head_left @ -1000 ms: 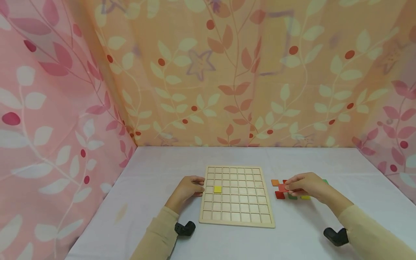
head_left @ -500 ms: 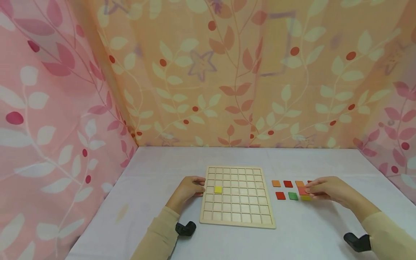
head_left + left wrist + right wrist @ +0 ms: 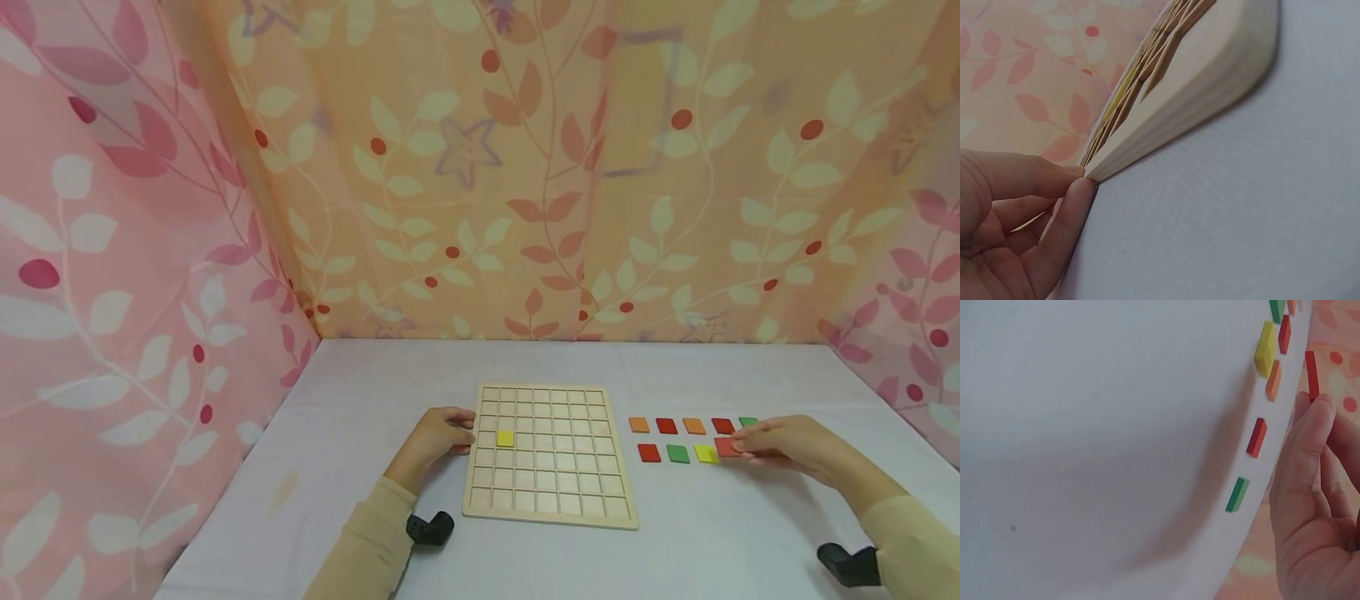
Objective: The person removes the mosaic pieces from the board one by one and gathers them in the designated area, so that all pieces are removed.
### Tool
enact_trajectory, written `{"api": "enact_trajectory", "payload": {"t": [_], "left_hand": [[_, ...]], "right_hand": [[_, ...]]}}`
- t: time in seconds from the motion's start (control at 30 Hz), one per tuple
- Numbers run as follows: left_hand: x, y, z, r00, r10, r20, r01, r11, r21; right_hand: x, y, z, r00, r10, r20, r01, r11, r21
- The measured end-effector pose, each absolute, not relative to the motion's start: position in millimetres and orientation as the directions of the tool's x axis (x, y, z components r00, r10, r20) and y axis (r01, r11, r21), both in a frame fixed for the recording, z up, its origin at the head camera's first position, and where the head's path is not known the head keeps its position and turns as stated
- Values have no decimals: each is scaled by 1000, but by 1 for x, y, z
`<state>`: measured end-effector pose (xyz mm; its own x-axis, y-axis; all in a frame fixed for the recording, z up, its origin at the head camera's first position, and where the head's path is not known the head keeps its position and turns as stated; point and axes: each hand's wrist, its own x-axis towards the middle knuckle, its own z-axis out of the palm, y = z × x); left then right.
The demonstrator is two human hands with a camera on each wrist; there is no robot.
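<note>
We had one yellow tile [image 3: 505, 438] in the board [image 3: 550, 517]; our right hand [image 3: 787, 447] pinched a red tile [image 3: 724, 447], left hand [image 3: 435, 435] gripped the board's edge; eight tiles waited lower right.

White-covered table [image 3: 375, 400]: wooden grid board [image 3: 551, 454] at centre, coloured tiles [image 3: 678, 453] in two rows to right.

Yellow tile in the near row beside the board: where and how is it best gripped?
The yellow tile lies flat on the table, thin and square, between the green tile and a red tile. Probably best to come from above and pinch its near and far edges, since neighbours crowd its sides.
</note>
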<state>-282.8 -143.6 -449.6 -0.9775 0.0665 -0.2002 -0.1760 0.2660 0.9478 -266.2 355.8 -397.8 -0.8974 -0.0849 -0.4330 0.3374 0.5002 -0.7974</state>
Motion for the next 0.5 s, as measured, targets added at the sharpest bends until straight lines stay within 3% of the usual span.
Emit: {"api": "enact_trajectory", "payload": {"t": [0.5], "left_hand": [[-281, -143, -448, -977, 62, -202, -178, 275, 945]], "right_hand": [[-272, 373, -410, -873, -16, -488, 434, 433, -790]]}}
